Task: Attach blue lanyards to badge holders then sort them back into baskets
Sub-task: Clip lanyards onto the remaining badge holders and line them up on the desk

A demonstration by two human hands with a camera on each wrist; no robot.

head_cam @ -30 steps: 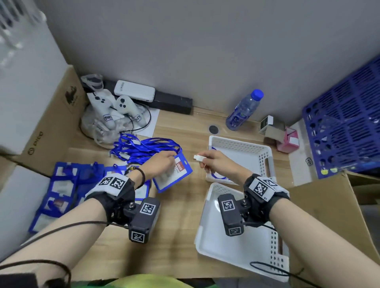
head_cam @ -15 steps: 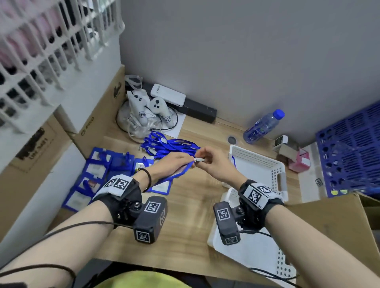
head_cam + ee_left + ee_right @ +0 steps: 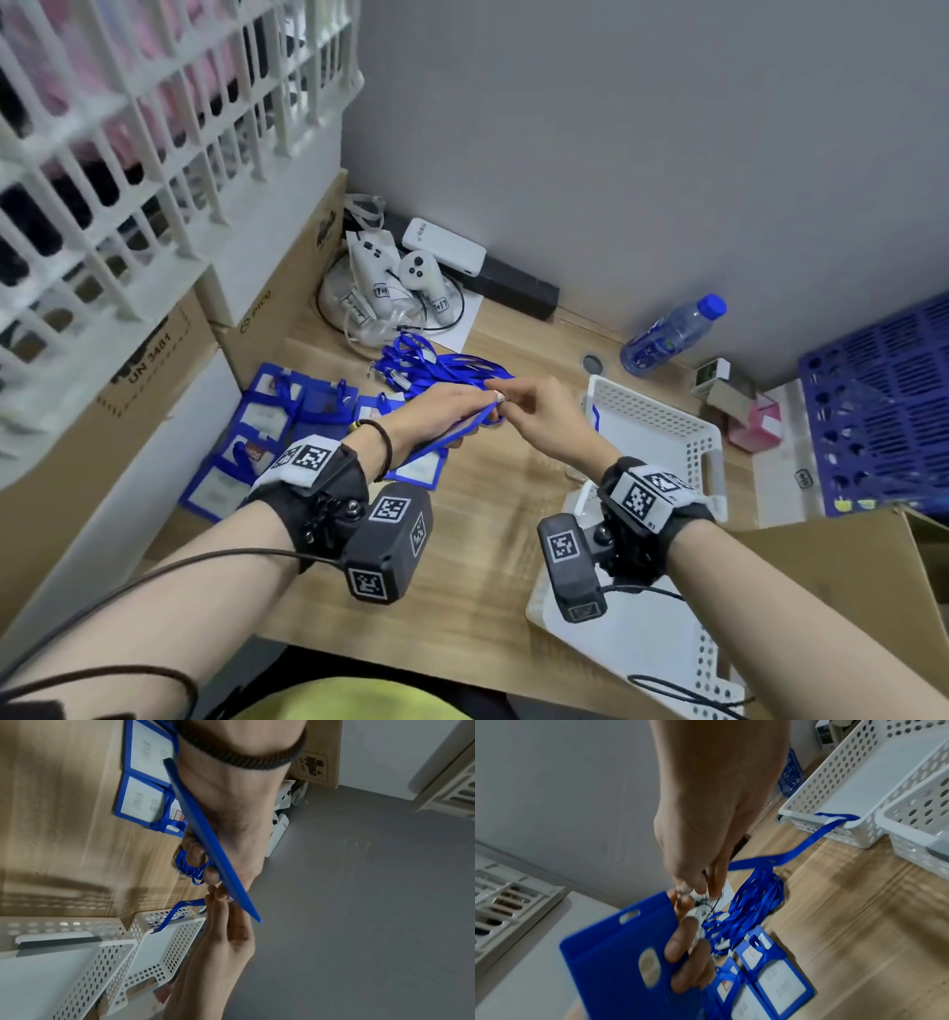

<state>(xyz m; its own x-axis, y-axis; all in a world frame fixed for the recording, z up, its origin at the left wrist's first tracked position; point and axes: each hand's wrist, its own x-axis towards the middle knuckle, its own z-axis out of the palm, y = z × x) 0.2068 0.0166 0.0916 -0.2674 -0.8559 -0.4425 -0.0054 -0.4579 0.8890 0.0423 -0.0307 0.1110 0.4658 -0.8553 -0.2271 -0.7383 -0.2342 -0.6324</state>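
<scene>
Blue badge holder [image 3: 618, 959] gripped in left hand [image 3: 441, 416], raised over desk; right hand [image 3: 544, 426] pinched lanyard clip [image 3: 499, 395] at slot. Best: steady holder, feed clip squarely.

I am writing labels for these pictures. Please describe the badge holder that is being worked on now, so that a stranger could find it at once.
Start at the wooden desk, where the left hand and the right hand meet over its middle. The badge holder is the blue card gripped in the left hand. Unlike the other holders lying flat on the desk, it is lifted and tilted.
</scene>
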